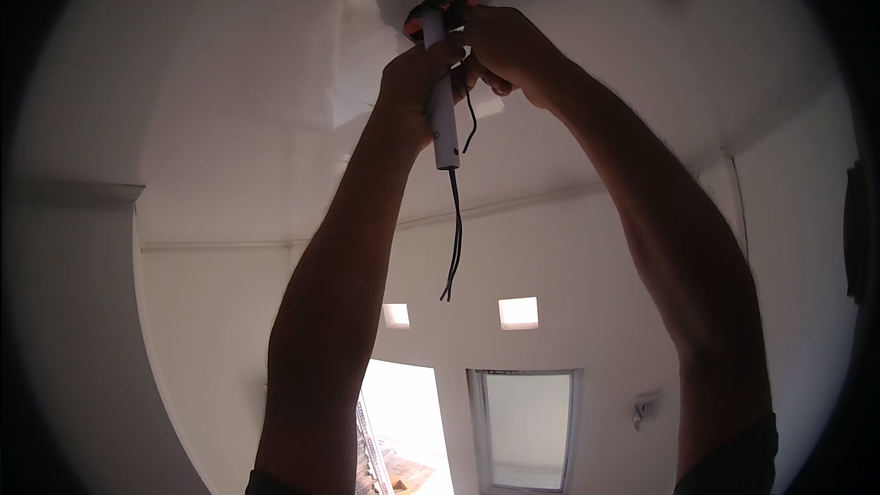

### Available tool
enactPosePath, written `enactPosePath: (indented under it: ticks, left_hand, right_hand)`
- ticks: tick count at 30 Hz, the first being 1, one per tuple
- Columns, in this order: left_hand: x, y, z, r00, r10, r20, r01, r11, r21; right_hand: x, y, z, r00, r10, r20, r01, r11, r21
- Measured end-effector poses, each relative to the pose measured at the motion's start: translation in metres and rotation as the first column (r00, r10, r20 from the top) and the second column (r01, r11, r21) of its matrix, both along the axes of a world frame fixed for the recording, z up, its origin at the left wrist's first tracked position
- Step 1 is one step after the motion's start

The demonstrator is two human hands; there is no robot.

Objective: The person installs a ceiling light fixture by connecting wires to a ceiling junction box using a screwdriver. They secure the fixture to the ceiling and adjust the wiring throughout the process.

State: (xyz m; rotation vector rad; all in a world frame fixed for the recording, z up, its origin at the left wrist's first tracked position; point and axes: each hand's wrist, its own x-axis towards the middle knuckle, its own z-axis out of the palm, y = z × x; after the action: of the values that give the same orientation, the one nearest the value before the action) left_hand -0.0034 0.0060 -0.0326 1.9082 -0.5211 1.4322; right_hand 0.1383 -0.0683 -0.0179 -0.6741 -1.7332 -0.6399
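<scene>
Both my arms reach up to the ceiling. My left hand [412, 82] is closed round a white metal rod [444, 128] that hangs almost upright, with small holes near its lower end. Thin black wires [456, 229] dangle from the bottom of the rod. Close beside its upper part, my right hand [504, 48] has its fingers curled in; what they grip, if anything, is hidden. A loose black wire [473, 119] hangs below the right fingers. At the rod's top is a dark and reddish fitting [417, 26] against the ceiling, partly covered by my hands.
The pale, glossy ceiling [247, 110] spreads around the fitting. On the far wall are two small square openings [519, 313], a bright doorway [412, 422], a framed window or panel [526, 431] and a wall box [647, 406]. A ledge [82, 192] juts out at left.
</scene>
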Motion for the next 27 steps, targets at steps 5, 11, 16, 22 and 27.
enactPosePath:
  ticks: [5,11,16,22,27]
  left_hand:
    - [0.005,0.002,0.006,0.997,0.044,-0.061,-0.043,0.999,0.03]
    - [0.03,-0.013,-0.01,0.995,0.093,0.024,-0.092,0.996,-0.019]
    - [0.028,-0.005,-0.007,0.996,0.093,-0.014,-0.092,0.995,0.035]
    - [0.027,0.001,-0.006,0.998,0.033,-0.053,-0.031,0.998,0.05]
    - [0.024,0.004,-0.006,0.999,0.031,-0.024,-0.03,0.998,0.048]
  right_hand:
    - [0.0,-0.009,0.005,0.994,-0.092,0.056,0.097,0.99,-0.106]
    - [0.005,-0.017,0.001,0.987,-0.035,-0.157,0.004,0.981,-0.195]
    - [-0.004,-0.025,-0.005,0.98,0.033,-0.196,-0.082,0.965,-0.25]
    - [0.008,-0.013,0.001,0.977,0.104,-0.185,-0.15,0.954,-0.258]
    - [0.003,-0.01,0.002,0.964,0.082,-0.254,-0.154,0.947,-0.282]
